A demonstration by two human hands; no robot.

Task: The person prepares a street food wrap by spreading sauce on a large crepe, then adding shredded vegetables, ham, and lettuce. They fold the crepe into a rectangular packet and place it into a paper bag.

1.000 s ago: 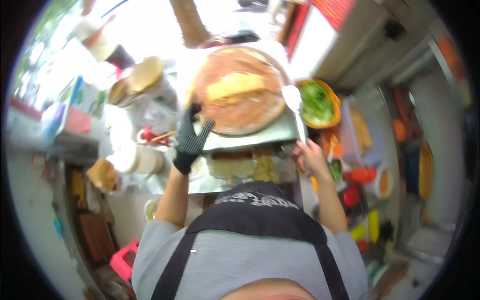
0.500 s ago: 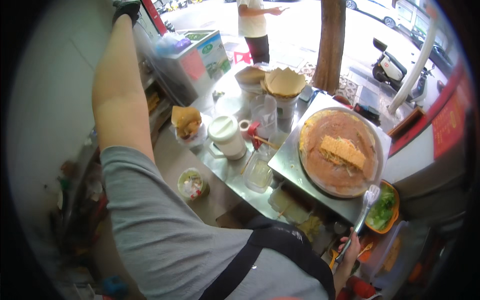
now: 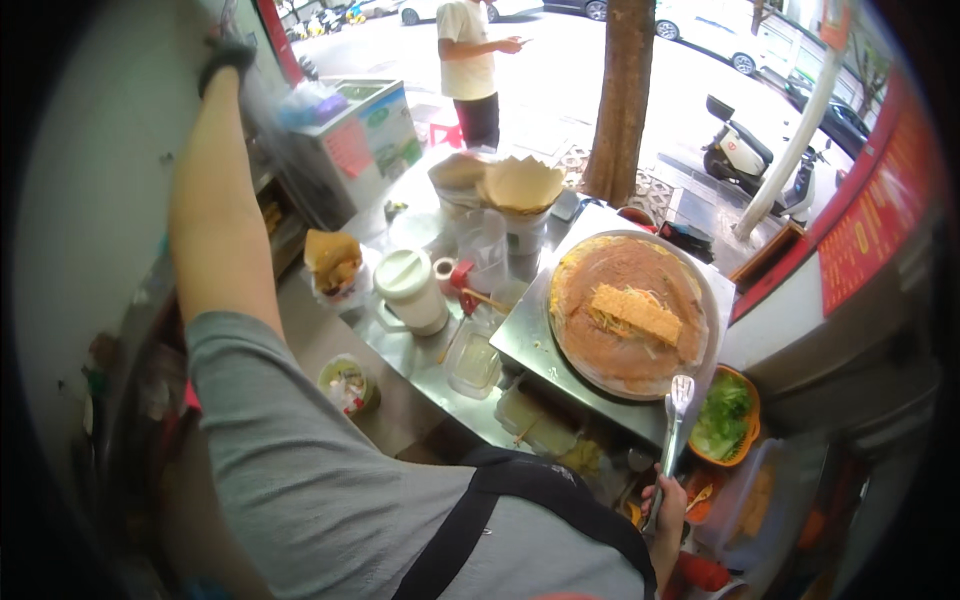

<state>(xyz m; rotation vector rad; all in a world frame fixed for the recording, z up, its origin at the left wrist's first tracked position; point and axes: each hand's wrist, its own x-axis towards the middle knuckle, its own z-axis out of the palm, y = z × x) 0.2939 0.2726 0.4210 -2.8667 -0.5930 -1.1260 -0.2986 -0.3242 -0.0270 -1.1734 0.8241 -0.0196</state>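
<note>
My right hand [image 3: 668,500] is closed round the handles of silver metal tongs [image 3: 682,402], their toothed tips pointing up beside the griddle's near edge. On the round griddle lies a large thin crepe [image 3: 625,275] brushed with brown sauce. A crisp golden cracker [image 3: 637,314] rests over shredded vegetables at its middle. My left arm stretches far up to the left. The left hand [image 3: 226,62], in a dark glove, is up by the wall near a red-edged frame; its fingers are smeared by motion. An orange basket of lettuce [image 3: 722,415] sits just right of the tongs.
On the steel counter stand a white lidded jug [image 3: 411,292], a clear pitcher [image 3: 483,250], a clear tub [image 3: 472,362] and a stack of paper bags [image 3: 522,184]. A filled paper bag [image 3: 334,262] is at left. Beyond the counter stand a person [image 3: 468,60] and a tree trunk [image 3: 620,100].
The whole view has turned, so the counter and griddle sit further left and a little lower. My left hand appears lower in the picture. The tongs stay in my right hand.
</note>
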